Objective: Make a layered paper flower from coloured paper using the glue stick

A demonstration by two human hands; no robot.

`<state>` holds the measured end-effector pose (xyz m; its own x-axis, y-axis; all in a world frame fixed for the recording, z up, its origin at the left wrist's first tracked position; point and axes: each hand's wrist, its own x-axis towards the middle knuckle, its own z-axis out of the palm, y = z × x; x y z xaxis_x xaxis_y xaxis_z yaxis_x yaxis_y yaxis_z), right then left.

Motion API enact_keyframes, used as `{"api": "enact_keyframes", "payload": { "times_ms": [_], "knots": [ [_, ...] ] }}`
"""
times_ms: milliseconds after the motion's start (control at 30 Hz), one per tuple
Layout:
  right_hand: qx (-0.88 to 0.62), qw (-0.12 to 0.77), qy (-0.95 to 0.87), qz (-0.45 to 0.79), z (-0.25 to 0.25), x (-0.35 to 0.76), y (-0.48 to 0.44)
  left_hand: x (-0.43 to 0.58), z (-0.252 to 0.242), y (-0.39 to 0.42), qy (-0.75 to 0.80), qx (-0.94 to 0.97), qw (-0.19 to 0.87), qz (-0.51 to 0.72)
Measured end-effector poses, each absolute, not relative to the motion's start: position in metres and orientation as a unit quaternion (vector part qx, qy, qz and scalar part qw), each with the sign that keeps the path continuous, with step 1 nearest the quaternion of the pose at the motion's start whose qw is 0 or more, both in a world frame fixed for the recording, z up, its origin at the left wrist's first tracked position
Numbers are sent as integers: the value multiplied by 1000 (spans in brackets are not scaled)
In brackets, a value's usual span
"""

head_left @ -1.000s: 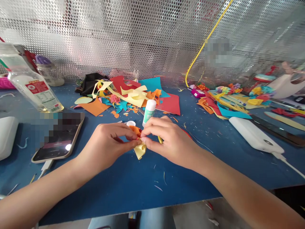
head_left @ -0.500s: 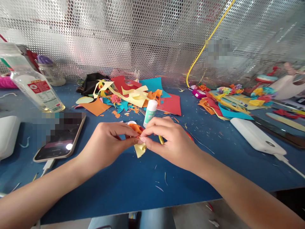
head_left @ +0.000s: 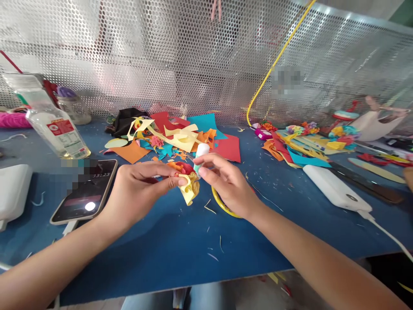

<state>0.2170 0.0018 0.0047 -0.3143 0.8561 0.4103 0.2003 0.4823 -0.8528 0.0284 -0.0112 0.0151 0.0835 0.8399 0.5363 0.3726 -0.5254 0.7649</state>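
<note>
Behind the glue stick [head_left: 202,150], the mesh panel [head_left: 145,51] spans the background; the blue table [head_left: 155,258] extends on all sides of it. The paper heap [head_left: 179,135], of loose sheets and offcuts, lies just behind the glue stick. The bottle [head_left: 61,129] is well to its left. The left hand [head_left: 134,189], left of the glue stick, pinches the ruffle [head_left: 187,191] between thumb and forefinger. The right hand [head_left: 230,183], right of it, has its thumb and forefinger parted beside the glue stick; whether they touch it cannot be told. The phone [head_left: 85,191] lies farther left, the power bank [head_left: 338,187] well to the right. The ruffle, just in front and to the left of the glue stick, is already curled, with yellow, orange and red parts; whether these are yet joined is not visible, and what remains cannot be determined. Thin trimmings [head_left: 213,257] lie in front.
</note>
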Motion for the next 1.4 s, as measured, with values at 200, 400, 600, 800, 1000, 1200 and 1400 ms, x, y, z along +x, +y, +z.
{"api": "enact_keyframes", "payload": {
  "times_ms": [200, 400, 600, 800, 1000, 1200, 1400],
  "knots": [
    [-277, 383, -597, 648, 0, 210, 5, 24, 9, -9, 284, 796, 90, 526],
    [-257, 401, -546, 689, 5, 210, 1, 22, 7, -8, 256, 823, 74, 502],
    [-243, 418, -540, 689, 6, 212, 1, 21, 7, -8, 255, 820, 65, 508],
    [-269, 405, -557, 674, 9, 210, -3, 23, 7, -7, 253, 828, 62, 496],
    [-333, 394, -620, 591, 5, 209, -5, 24, 6, -9, 319, 820, 94, 467],
    [-362, 459, -796, 154, 3, 210, -8, 27, 6, -11, 380, 810, 123, 430],
    [-397, 389, -817, 151, 5, 212, -9, 27, 3, -9, 382, 813, 109, 425]
  ]
}}
